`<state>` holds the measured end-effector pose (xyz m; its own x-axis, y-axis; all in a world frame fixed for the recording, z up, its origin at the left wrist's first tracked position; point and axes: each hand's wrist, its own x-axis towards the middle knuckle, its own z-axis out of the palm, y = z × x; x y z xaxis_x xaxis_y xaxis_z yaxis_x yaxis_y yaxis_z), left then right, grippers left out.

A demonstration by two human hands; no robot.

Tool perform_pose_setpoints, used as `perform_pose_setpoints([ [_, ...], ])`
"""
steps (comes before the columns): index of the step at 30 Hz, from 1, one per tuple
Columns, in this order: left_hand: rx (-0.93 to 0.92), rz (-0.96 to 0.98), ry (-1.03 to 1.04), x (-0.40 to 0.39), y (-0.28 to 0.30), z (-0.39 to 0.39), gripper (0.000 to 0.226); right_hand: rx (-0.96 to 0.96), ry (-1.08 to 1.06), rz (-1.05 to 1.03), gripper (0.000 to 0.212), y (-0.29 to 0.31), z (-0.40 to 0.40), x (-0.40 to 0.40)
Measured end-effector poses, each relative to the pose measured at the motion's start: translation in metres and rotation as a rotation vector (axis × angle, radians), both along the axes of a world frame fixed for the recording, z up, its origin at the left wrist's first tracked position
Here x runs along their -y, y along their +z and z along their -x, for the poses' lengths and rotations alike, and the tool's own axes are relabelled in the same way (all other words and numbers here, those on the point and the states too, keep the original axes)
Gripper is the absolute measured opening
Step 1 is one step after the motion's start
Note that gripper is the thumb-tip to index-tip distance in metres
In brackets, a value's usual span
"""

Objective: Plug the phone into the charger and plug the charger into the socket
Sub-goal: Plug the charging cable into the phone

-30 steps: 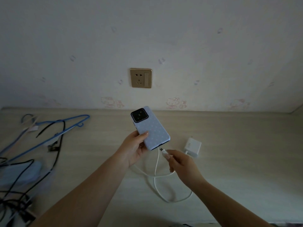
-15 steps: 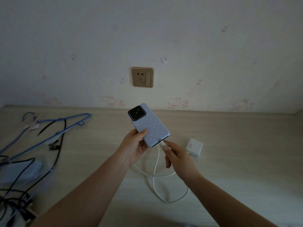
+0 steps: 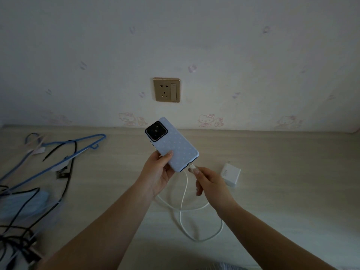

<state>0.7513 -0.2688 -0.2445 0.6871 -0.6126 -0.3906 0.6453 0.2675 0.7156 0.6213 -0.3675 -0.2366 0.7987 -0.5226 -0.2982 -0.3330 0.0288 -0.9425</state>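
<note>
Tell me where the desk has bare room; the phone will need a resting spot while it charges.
The desk lies bare right of the charger, out to the wall. Another free strip runs between the blue hanger and the phone, below the socket. The left edge is crowded with black cables.

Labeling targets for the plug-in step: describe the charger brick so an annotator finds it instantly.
Start at the gold wall socket, then drop to the pale wooden desk below. Just right of the right hand lies the charger brick: a small white cube, the only white block there, trailing the white cable.
</note>
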Motion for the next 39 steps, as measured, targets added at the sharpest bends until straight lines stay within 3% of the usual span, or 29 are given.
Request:
perform_pose_setpoints([
  [12,0.054,-0.032,0.026,-0.003,-0.004,0.003,0.036,-0.098,0.031,-0.069,0.021,-0.009,-0.009,0.006],
  [28,0.049,-0.14,0.049,-0.024,-0.011,0.002,0.025,-0.142,0.131,-0.113,0.019,-0.018,-0.017,-0.005],
  [34,0.071,-0.21,0.014,-0.039,-0.023,-0.009,0.028,-0.242,0.2,0.008,0.018,-0.029,-0.025,0.006],
  [39,0.151,-0.359,-0.009,-0.066,-0.037,-0.019,0.024,-0.408,-0.131,0.403,0.034,-0.056,-0.01,0.051],
])
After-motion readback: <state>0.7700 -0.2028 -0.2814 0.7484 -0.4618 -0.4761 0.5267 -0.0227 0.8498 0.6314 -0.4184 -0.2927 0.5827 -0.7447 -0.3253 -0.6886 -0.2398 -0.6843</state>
